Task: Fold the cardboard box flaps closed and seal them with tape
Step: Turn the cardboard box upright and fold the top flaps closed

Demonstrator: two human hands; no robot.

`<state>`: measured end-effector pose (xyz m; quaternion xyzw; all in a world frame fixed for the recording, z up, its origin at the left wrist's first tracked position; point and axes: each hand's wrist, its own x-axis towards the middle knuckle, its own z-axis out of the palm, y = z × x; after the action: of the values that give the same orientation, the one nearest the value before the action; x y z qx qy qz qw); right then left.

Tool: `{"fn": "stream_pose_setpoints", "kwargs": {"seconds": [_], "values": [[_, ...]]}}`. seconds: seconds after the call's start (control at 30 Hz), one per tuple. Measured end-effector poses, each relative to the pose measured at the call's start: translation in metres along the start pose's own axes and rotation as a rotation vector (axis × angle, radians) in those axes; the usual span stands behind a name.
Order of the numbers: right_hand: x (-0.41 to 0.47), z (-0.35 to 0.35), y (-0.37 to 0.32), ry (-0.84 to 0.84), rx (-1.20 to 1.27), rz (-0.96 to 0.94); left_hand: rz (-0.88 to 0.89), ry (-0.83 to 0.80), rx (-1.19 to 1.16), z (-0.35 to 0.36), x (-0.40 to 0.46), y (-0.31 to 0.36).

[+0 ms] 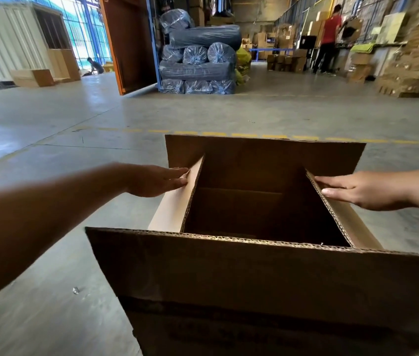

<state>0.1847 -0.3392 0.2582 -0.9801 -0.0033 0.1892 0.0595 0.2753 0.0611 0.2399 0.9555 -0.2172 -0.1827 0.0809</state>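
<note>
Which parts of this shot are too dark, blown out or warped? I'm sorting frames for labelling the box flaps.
Head view: the inside of the cardboard box lies in deep shadow, detail lost; daylight blows out the doorway far left; the wide lens curves and stretches the edges, so the left forearm looms large; the left hand and right hand on the side flaps are sharp.

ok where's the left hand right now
Head view, left of centre: the left hand lies flat against the cardboard box's left side flap.

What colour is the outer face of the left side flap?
Pale tan, lighter than the brown box; head view, left flap.
</note>
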Motion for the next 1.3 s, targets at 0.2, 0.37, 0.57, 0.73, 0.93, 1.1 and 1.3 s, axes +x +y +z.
{"fn": "stream_pose_setpoints", "kwargs": {"seconds": [0.2, 0.37, 0.57, 0.73, 0.93, 1.1, 1.3], "values": [[0.027, 0.024, -0.008, -0.141, 0.023, -0.053, 0.166, 0.062, -0.085, 0.048, 0.033, -0.033], [0.034, 0.033, -0.017, -0.233, -0.172, 0.009, 0.175, 0.130, -0.114, 0.077, 0.048, -0.034], [0.031, 0.022, -0.028, -0.088, -0.240, -0.014, 0.084, 0.116, 0.215, 0.087, 0.059, -0.022], [0.008, -0.012, -0.054, 0.194, -0.161, -0.267, 0.089, 0.279, 0.032, 0.089, 0.050, -0.030], [-0.073, -0.010, -0.123, 0.231, -0.031, -0.592, 0.072, 0.454, 0.042, 0.090, 0.040, -0.036], [-0.093, 0.028, -0.148, 0.195, -0.241, -0.564, 0.075, 0.686, -0.085, 0.068, 0.016, -0.050], [-0.047, 0.050, -0.146, 0.528, -0.405, -0.357, 0.078, 0.422, -0.642, 0.004, -0.024, -0.015]]}}
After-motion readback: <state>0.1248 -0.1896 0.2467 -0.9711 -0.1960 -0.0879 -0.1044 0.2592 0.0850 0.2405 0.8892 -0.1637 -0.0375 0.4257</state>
